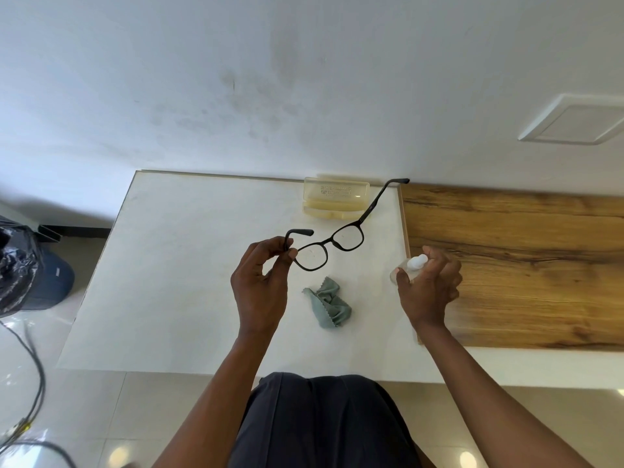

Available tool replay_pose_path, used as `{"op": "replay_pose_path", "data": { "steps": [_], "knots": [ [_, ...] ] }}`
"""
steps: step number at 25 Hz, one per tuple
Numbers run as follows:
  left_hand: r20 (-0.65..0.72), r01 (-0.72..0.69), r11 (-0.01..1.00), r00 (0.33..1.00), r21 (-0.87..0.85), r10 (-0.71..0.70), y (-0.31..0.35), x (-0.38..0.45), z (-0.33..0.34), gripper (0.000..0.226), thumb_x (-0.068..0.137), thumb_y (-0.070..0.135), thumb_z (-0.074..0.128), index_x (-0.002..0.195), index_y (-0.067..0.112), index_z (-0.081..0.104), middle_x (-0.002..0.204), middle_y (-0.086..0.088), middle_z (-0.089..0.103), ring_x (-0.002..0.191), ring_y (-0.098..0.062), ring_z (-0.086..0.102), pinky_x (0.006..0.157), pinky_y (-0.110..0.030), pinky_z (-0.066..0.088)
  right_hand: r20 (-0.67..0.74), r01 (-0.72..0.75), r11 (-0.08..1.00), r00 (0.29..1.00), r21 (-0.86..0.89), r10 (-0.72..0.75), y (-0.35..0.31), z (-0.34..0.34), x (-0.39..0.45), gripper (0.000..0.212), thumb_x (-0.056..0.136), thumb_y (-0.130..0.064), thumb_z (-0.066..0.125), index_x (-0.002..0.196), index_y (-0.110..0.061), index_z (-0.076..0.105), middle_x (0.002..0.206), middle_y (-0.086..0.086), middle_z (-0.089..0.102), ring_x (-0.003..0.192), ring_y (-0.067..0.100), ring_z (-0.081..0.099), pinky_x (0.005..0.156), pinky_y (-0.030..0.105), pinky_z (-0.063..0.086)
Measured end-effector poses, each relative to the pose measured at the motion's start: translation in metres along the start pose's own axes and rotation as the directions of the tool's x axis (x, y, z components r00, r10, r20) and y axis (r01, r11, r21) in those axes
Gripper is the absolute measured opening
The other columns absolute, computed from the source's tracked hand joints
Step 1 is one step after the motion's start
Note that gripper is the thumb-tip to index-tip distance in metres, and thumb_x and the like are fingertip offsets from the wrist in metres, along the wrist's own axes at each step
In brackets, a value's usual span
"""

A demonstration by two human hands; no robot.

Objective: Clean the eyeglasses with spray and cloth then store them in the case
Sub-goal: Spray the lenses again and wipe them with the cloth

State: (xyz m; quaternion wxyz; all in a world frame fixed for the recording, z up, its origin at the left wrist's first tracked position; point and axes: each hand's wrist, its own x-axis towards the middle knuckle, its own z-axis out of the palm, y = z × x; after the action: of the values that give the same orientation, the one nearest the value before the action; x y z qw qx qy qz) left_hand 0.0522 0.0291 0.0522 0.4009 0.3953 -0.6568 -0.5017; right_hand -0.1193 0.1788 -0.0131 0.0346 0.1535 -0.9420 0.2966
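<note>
Head view: the left hand (pixel 261 285) pinches the black-framed plastic eyeglasses (pixel 329 246) at their left hinge, above the white tabletop (pixel 189 265). The frame's long axis runs from 8 toward 2 o'clock, with the far temple pointing at 1 o'clock. The right hand (pixel 429 285), at 3 o'clock of the glasses, is wrapped around a small clear spray bottle (pixel 410 265).

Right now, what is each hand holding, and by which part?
Left hand pinches the eyeglasses at the frame corner by one temple hinge. Right hand wraps the spray bottle around its body.
</note>
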Motion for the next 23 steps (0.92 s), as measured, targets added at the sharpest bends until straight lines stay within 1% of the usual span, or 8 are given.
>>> {"op": "replay_pose_path", "data": {
  "steps": [2, 5, 8, 11, 13, 15, 18, 23],
  "knots": [
    [0.0, 0.019, 1.0, 1.0, -0.015, -0.019, 0.0, -0.001, 0.0, 0.02, 0.08, 0.006, 0.069, 0.091, 0.021, 0.068, 0.089, 0.007, 0.066, 0.085, -0.003, 0.062, 0.078, -0.01, 0.045, -0.072, 0.018, 0.998, 0.997, -0.059, -0.022, -0.006, -0.002, -0.007, 0.059, 0.071, -0.016, 0.075, 0.12, -0.013, 0.042, 0.129, 0.028, 0.039, 0.115, 0.046, 0.037, 0.085, 0.052, 0.036],
    [-0.004, 0.027, 1.0, 1.0, -0.015, -0.028, -0.002, -0.002, 0.0, 0.02, 0.08, 0.006, 0.069, 0.091, 0.023, 0.067, 0.09, 0.005, 0.067, 0.085, -0.005, 0.063, 0.079, -0.013, 0.047, -0.14, 0.183, 0.977, 0.97, -0.106, -0.197, -0.019, 0.0, -0.028, 0.045, 0.074, -0.02, 0.07, 0.109, -0.021, 0.042, 0.119, 0.025, 0.046, 0.103, 0.047, 0.044, 0.076, 0.049, 0.037],
    [-0.002, 0.03, 0.999, 1.0, -0.015, -0.03, -0.003, -0.002, -0.001, 0.02, 0.08, 0.006, 0.069, 0.091, 0.023, 0.067, 0.091, 0.003, 0.068, 0.086, -0.005, 0.063, 0.08, -0.014, 0.047, 0.005, 0.31, 0.938, 0.95, -0.157, -0.314, -0.033, 0.011, -0.047, 0.025, 0.079, -0.03, 0.055, 0.101, -0.018, 0.058, 0.101, 0.014, 0.057, 0.091, 0.038, 0.051, 0.069, 0.04, 0.032],
    [-0.007, 0.033, 0.999, 0.999, -0.018, -0.033, -0.004, -0.002, -0.003, 0.02, 0.079, 0.006, 0.069, 0.091, 0.022, 0.067, 0.091, 0.005, 0.067, 0.085, -0.003, 0.063, 0.079, -0.014, 0.047, 0.379, 0.235, 0.951, 0.914, -0.2, -0.146, -0.038, 0.03, -0.054, 0.025, 0.09, -0.033, 0.049, 0.105, -0.018, 0.062, 0.1, 0.005, 0.064, 0.1, 0.029, 0.05, 0.073, 0.035, 0.024],
    [-0.006, 0.037, 0.999, 0.999, -0.021, -0.037, -0.005, -0.002, -0.004, 0.019, 0.079, 0.006, 0.069, 0.09, 0.021, 0.068, 0.091, 0.005, 0.067, 0.085, -0.003, 0.063, 0.078, -0.013, 0.047, 0.521, 0.178, 0.943, 0.854, -0.281, -0.006, -0.04, 0.041, -0.055, 0.033, 0.094, -0.038, 0.041, 0.114, -0.019, 0.058, 0.11, 0.006, 0.06, 0.107, 0.028, 0.048, 0.078, 0.038, 0.029],
    [-0.001, 0.046, 0.999, 0.999, -0.024, -0.046, -0.005, -0.003, -0.004, 0.019, 0.08, 0.005, 0.069, 0.091, 0.021, 0.068, 0.092, 0.004, 0.068, 0.086, -0.005, 0.063, 0.078, -0.013, 0.047, 0.564, 0.146, 0.941, 0.824, -0.305, 0.055, -0.043, 0.048, -0.055, 0.035, 0.095, -0.04, 0.038, 0.115, -0.017, 0.055, 0.115, 0.009, 0.056, 0.109, 0.03, 0.047, 0.083, 0.04, 0.033],
    [-0.003, 0.053, 0.999, 0.999, -0.011, -0.053, -0.007, -0.003, -0.005, 0.017, 0.08, 0.005, 0.069, 0.091, 0.019, 0.068, 0.092, 0.0, 0.068, 0.086, -0.006, 0.063, 0.079, -0.014, 0.047, 0.543, 0.134, 0.937, 0.837, -0.324, 0.068, -0.047, 0.055, -0.053, 0.035, 0.095, -0.04, 0.037, 0.11, -0.014, 0.056, 0.114, 0.011, 0.055, 0.108, 0.03, 0.048, 0.085, 0.041, 0.035],
    [-0.007, 0.072, 0.997, 0.997, -0.009, -0.072, -0.008, -0.002, -0.008, 0.019, 0.08, 0.006, 0.069, 0.09, 0.022, 0.068, 0.093, 0.001, 0.069, 0.086, -0.004, 0.063, 0.081, -0.015, 0.047, 0.51, 0.16, 0.949, 0.86, -0.273, 0.002, -0.048, 0.058, -0.052, 0.024, 0.093, -0.027, 0.048, 0.106, -0.019, 0.067, 0.104, 0.007, 0.061, 0.101, 0.026, 0.051, 0.073, 0.032, 0.027]
  ]
}}
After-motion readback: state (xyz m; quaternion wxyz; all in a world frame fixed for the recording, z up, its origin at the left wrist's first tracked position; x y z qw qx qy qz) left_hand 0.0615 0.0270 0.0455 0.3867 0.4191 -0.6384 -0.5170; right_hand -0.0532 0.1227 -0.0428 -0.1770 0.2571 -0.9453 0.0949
